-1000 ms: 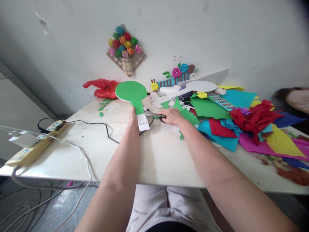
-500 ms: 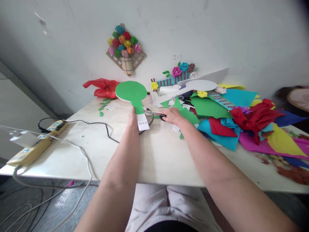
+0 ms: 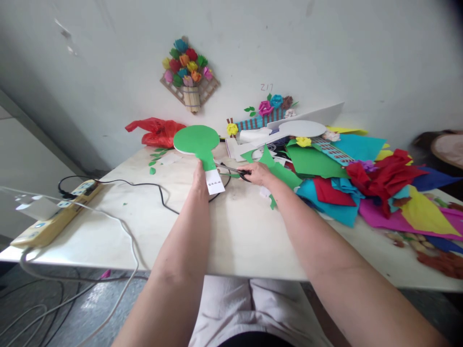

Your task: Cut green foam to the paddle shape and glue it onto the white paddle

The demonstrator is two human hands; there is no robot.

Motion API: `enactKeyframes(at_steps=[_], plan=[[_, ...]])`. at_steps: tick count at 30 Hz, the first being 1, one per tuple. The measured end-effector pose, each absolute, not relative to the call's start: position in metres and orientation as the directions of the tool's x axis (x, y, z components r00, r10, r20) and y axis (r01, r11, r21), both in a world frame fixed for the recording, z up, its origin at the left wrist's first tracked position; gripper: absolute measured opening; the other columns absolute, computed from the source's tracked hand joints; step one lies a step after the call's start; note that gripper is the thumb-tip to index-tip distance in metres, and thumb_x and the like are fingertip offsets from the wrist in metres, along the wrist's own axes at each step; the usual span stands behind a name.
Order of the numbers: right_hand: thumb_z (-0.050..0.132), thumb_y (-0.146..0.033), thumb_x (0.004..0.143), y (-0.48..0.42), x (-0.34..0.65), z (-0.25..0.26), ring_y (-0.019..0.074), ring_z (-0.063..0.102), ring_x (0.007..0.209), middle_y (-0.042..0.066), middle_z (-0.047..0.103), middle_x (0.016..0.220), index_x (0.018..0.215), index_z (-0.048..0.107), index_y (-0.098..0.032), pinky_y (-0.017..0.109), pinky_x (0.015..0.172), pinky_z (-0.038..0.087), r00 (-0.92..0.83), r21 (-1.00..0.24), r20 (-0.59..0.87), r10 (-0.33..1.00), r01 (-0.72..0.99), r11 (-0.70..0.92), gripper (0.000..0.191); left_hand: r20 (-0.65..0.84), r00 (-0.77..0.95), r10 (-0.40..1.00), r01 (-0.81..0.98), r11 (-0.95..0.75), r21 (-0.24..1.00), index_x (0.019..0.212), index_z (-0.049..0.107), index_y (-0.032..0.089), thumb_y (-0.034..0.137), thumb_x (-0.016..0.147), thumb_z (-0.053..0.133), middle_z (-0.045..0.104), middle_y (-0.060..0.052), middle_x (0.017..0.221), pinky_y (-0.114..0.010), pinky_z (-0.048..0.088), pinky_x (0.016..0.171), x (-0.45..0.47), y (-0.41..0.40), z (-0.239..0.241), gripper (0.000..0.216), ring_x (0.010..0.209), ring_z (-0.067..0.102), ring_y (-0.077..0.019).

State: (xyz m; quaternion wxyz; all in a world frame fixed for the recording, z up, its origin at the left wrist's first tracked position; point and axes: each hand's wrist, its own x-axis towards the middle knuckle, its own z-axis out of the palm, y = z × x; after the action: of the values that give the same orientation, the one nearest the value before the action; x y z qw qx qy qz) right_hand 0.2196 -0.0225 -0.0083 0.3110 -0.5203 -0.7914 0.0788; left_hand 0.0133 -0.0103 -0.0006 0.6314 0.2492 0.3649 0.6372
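My left hand [image 3: 199,176] holds up a green paddle-shaped paper cut-out [image 3: 197,140] by its stem, where a white strip [image 3: 214,182] hangs down. My right hand [image 3: 257,174] is closed on a pair of black-handled scissors [image 3: 234,170], whose blades point left at the stem of the green cut-out. Both hands are over the far middle of the pale table [image 3: 231,226]. A green paper scrap [image 3: 280,169] lies just right of my right hand.
A heap of coloured paper sheets [image 3: 361,185] covers the table's right side. A white paddle shape [image 3: 289,129] lies behind it. A red plastic bag [image 3: 155,131] sits at the back. A power strip [image 3: 54,217] with cables lies left. Paper flowers [image 3: 188,72] hang on the wall.
The scissors' blades have tilted up a little toward the green stem. The view has dropped slightly. Both arms stay where they were.
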Motion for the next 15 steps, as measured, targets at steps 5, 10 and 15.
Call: enactKeyframes(at_steps=[5,10,15], plan=[[0.075,-0.024,0.065,-0.015,0.216,-0.011,0.0191,0.068,0.079,0.002,0.073,0.082,0.097,0.074,-0.019,0.029,0.076,0.052,-0.187,-0.698,0.423,0.887,0.557,0.450,0.032,-0.110,-0.039,0.993,-0.625,0.062,0.778,0.099,0.063,0.011,0.049,0.093,0.034,0.064,-0.006,0.062,-0.025,0.043,0.043,0.013,-0.009,-0.003,0.048,0.045,0.059,-0.0149],[0.075,-0.031,0.066,-0.018,0.212,-0.006,0.0170,0.067,0.076,0.003,0.072,0.077,0.094,0.074,-0.016,0.025,0.072,0.050,-0.187,-0.719,0.412,0.892,0.535,0.444,0.032,-0.068,-0.081,0.994,-0.579,0.009,0.815,0.103,0.061,0.012,0.050,0.093,0.035,0.065,-0.005,0.065,-0.024,0.043,0.047,0.017,-0.014,-0.004,0.048,0.048,0.059,-0.0140],[0.073,-0.045,0.066,-0.029,0.215,0.001,0.0170,0.066,0.079,0.000,0.073,0.084,0.094,0.073,-0.024,0.023,0.067,0.047,-0.183,-0.573,0.332,0.925,0.740,0.352,0.036,-0.060,-0.106,0.993,-0.540,-0.007,0.842,0.106,0.061,0.010,0.051,0.091,0.036,0.064,-0.005,0.066,-0.026,0.043,0.049,0.019,-0.015,-0.003,0.050,0.048,0.057,-0.0140]])
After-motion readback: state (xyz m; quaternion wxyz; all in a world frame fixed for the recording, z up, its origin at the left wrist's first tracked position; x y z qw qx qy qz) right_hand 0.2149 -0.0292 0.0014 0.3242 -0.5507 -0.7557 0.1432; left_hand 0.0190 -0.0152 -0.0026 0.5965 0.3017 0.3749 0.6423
